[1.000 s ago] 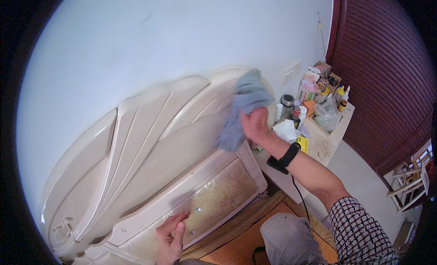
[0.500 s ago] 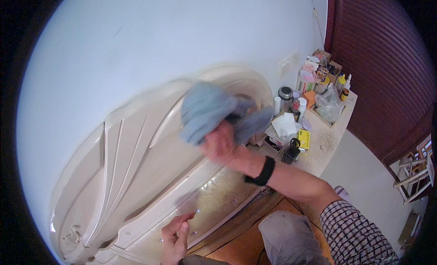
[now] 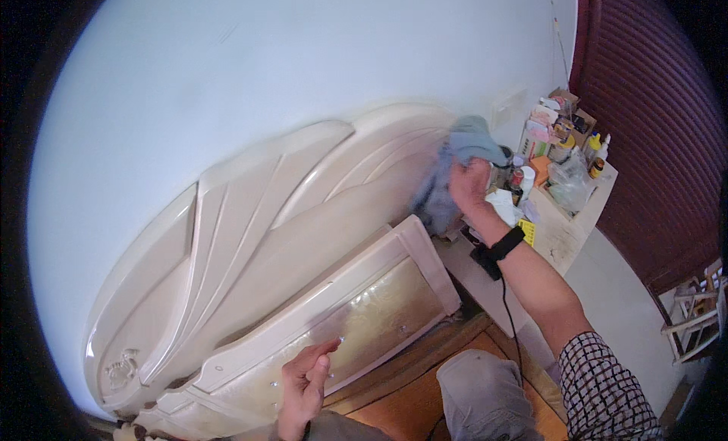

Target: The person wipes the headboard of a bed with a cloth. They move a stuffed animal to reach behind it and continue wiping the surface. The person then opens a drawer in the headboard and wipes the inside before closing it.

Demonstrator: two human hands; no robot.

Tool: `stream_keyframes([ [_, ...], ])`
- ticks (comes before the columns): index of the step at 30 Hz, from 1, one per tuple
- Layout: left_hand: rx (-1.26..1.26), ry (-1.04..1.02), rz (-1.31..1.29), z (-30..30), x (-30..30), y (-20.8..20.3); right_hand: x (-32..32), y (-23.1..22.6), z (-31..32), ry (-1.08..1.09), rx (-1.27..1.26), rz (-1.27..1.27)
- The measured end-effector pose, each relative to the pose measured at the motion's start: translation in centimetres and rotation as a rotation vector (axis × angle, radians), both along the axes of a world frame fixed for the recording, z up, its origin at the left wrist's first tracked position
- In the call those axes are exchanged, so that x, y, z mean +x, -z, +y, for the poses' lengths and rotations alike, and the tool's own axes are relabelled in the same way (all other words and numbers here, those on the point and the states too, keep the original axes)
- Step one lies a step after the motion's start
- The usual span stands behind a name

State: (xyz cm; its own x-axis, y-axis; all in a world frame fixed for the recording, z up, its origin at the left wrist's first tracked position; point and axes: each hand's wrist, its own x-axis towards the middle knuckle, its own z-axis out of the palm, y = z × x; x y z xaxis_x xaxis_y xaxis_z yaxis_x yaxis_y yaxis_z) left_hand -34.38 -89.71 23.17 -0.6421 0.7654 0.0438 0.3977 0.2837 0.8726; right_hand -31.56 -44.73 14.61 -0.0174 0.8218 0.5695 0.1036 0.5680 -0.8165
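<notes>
My right hand (image 3: 470, 185) grips a grey-blue cloth (image 3: 440, 194) at the right end of a carved cream headboard (image 3: 250, 213). The cloth hangs loose and is smeared by motion, so whether it touches the carving I cannot tell. My left hand (image 3: 305, 382) is held low in front of the headboard's shiny gold padded panel (image 3: 379, 297), fingers stretched out and nothing in it. A raised cream rail frames that padded panel.
On the right, a worktop (image 3: 557, 247) bears bottles, boxes, a clear plastic bag (image 3: 570, 175) and a yellow box (image 3: 526, 232). A black cable (image 3: 509, 320) hangs down its side. My knee (image 3: 485, 392) is near the panel; a white wooden frame (image 3: 694, 323) stands far right.
My right hand has swung rightward with the cloth, from the headboard's middle to its right end beside the worktop. My left hand stays low, still outstretched. The view has shifted slightly.
</notes>
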Motion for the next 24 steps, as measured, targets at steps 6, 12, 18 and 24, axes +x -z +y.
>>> stream_keyframes([
  [6,0.04,0.075,0.019,-0.1,0.2,0.7,-0.4,-1.7,-2.1,-0.102,0.083,-0.026],
  [12,0.113,0.108,0.0,0.3,0.6,1.0,-3.7,-4.8,-14.4,-0.483,0.644,-0.129],
  [18,0.059,0.1,0.074,-0.6,1.2,0.5,-5.0,-4.2,-17.2,-0.469,0.683,-0.123],
  [24,0.063,0.091,0.124,-1.5,1.2,0.0,-3.3,-8.0,-12.1,-0.353,0.456,-0.12],
])
